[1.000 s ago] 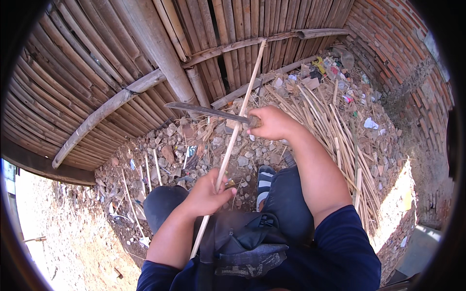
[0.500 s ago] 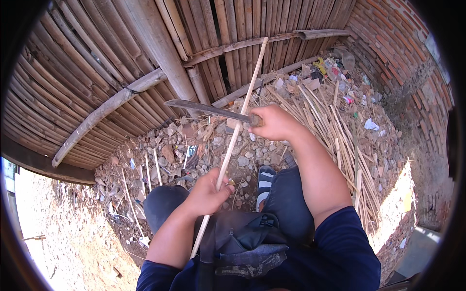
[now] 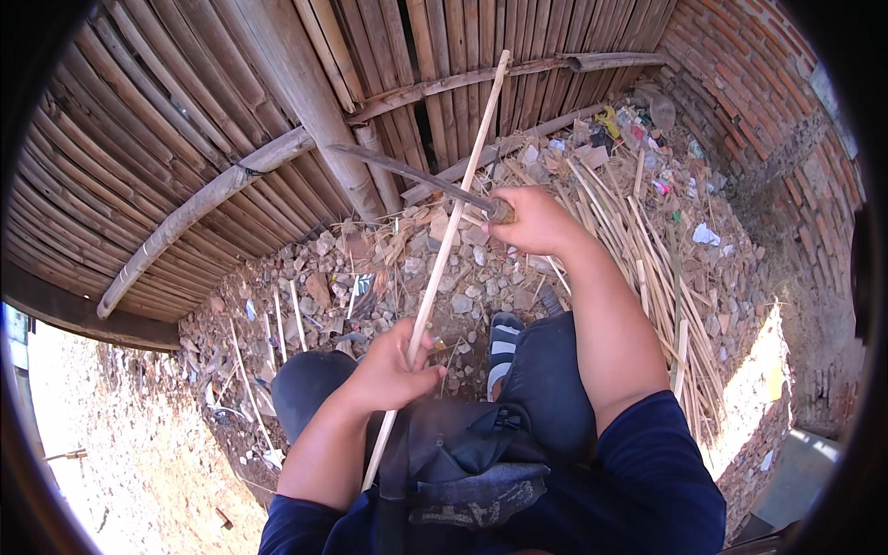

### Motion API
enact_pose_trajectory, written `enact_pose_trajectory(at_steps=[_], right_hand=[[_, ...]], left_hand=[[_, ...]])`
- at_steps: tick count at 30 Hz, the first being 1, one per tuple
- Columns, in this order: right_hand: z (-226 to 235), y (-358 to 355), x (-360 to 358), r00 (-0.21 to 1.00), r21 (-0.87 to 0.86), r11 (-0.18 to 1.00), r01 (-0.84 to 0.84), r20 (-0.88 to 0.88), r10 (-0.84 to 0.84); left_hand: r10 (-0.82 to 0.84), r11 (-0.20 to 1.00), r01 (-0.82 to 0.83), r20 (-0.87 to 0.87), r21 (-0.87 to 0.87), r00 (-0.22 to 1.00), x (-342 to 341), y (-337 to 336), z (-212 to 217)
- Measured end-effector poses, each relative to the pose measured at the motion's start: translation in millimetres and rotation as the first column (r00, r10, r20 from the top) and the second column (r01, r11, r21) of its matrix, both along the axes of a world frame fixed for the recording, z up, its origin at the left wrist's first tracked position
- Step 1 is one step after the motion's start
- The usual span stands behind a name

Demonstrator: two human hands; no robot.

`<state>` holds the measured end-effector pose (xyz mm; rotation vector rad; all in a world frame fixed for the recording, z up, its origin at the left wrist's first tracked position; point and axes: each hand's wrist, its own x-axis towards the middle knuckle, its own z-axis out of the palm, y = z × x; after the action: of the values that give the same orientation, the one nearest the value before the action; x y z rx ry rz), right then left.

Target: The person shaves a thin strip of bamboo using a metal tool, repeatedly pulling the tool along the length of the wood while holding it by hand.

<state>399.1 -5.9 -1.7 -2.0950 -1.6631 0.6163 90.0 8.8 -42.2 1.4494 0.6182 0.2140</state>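
Observation:
My left hand point(image 3: 393, 370) holds a long pale bamboo strip point(image 3: 446, 250) near its lower part, with the thumb lifted off to the right. The strip slants up and away from my lap, its far end standing before the slatted wall. In my right hand point(image 3: 535, 222) is the short handle of a machete, fingers wrapped round it. The machete's dark blade point(image 3: 398, 168) points to the far left and crosses the strip above its middle. Whether the edge bites into the strip I cannot tell.
Many split strips point(image 3: 643, 268) lie in a pile on the right. Rubble and litter point(image 3: 462, 303) cover the ground, and a few strips point(image 3: 298, 314) lie at left. A bamboo-slat wall point(image 3: 213, 83) rises ahead, a brick wall point(image 3: 740, 92) at the right.
My right hand and the machete have moved slightly up and right, the blade now tilting more steeply. The strip has slid a little farther away. My left thumb has loosened.

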Motion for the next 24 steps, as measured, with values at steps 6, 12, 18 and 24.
enact_pose_trajectory(at_steps=[6, 12, 18, 24], right_hand=[[14.8, -2.8, -13.9, 0.996, 0.079, 0.995, 0.062, 0.058, -0.067], [-1.1, 3.0, 9.1, 0.993, -0.009, 1.000, -0.022, -0.113, 0.021], [-29.9, 7.9, 51.4, 0.623, 0.123, 0.702, 0.701, -0.583, -0.521], [-41.8, 7.1, 64.8, 0.652, 0.382, 0.554, 0.740, -0.612, -0.449]], left_hand=[[0.018, 1.000, -0.017, -0.046, 0.018, 0.999, -0.2, 3.0, -2.3], [-0.016, 0.996, 0.022, -0.064, 0.086, 0.998, -1.6, 1.0, 7.2], [0.062, 0.998, -0.063, 0.099, 0.013, 0.993, -6.3, 1.8, 4.3], [0.167, 0.944, -0.174, 0.047, 0.281, 0.985, -26.9, 15.1, 50.2]])
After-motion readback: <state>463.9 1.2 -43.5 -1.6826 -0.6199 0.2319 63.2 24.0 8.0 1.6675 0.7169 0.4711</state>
